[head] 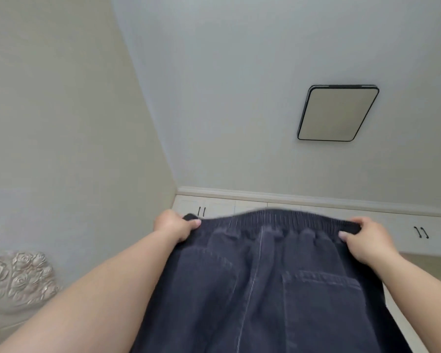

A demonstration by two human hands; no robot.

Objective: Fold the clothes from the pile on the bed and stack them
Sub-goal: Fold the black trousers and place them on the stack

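I am holding a pair of dark blue trousers (265, 289) up in front of the camera, and the fabric is hanging down to 6 o'clock, out of the frame. My left hand (175, 229) is gripping the elastic waistband at its 9 o'clock end: the fingers are curling over the top edge and the thumb is pressing on the near side of the cloth. My right hand (369, 239) is gripping the 3 o'clock end in the same way, with the thumb on the near side and the fingers going behind the band. The waistband is stretching between both hands, and a back pocket is showing below it. At 1 o'clock I am seeing a square ceiling lamp (337, 113), behind the hands white cupboard doors (418, 231), and at 8 o'clock a headboard with carved roses (18, 278)
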